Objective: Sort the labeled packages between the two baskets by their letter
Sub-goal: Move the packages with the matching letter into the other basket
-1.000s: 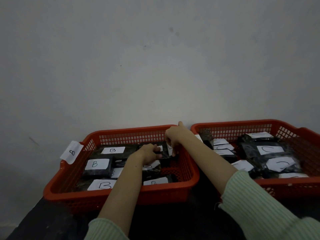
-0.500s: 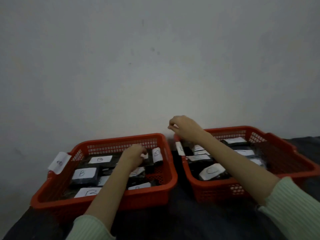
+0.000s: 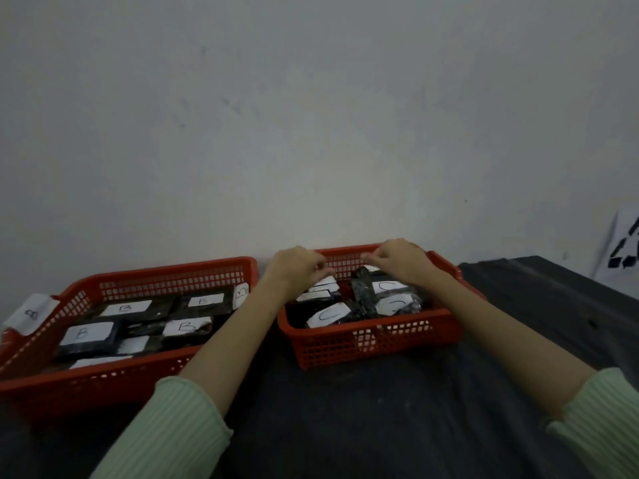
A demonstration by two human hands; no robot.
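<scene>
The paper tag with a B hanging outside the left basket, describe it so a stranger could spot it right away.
Find the left red basket. At its far left corner, a white paper tag hangs outside the rim. Unlike the B labels stuck on the dark packages inside, it sits on the basket itself.

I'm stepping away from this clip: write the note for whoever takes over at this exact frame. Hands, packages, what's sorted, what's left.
Left hand: curled over the back-left of the right basket; I cannot tell whether it holds anything.
Right hand: over the same basket's back, fingers pinched at something white; grip unclear.
Left basket: readable labels all B, plus a B tag on its left rim.
Right basket: readable labels all C.
Done: no visible mismatches.
Left: check the hidden or blurred labels under the hands.
</scene>
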